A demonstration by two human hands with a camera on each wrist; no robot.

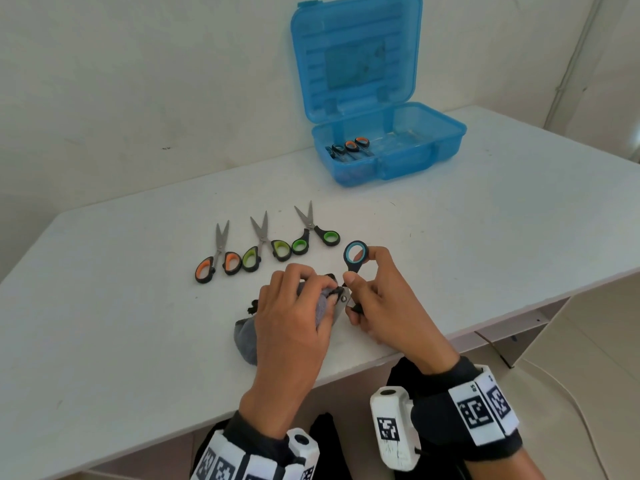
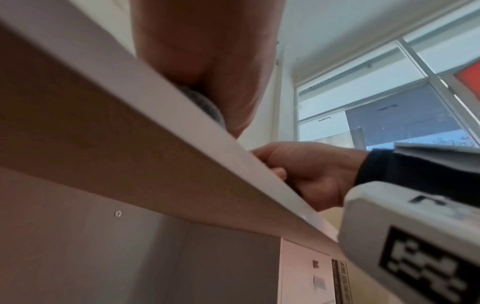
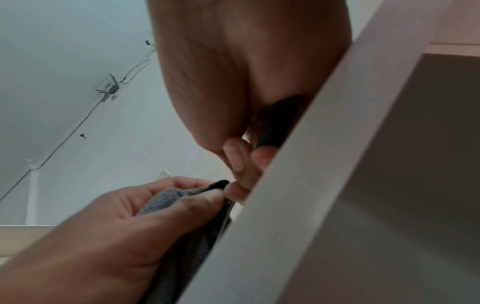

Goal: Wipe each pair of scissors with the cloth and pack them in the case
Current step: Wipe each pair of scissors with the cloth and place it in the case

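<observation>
My right hand (image 1: pixel 384 299) grips blue-ringed black scissors (image 1: pixel 355 263); my left hand (image 1: pixel 294 317) clamps the grey cloth (image 1: pixel 320 306) around their blades.

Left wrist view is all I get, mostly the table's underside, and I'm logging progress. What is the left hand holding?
Observer: The left hand grips a grey cloth wrapped round the blades of blue-handled scissors.
Operator: And the right hand?
Observer: The right hand holds those scissors by the handles.
Operator: Any still waiting?
Observer: Three pairs lie on the table: one orange-handled pair, two green-handled pairs.
</observation>
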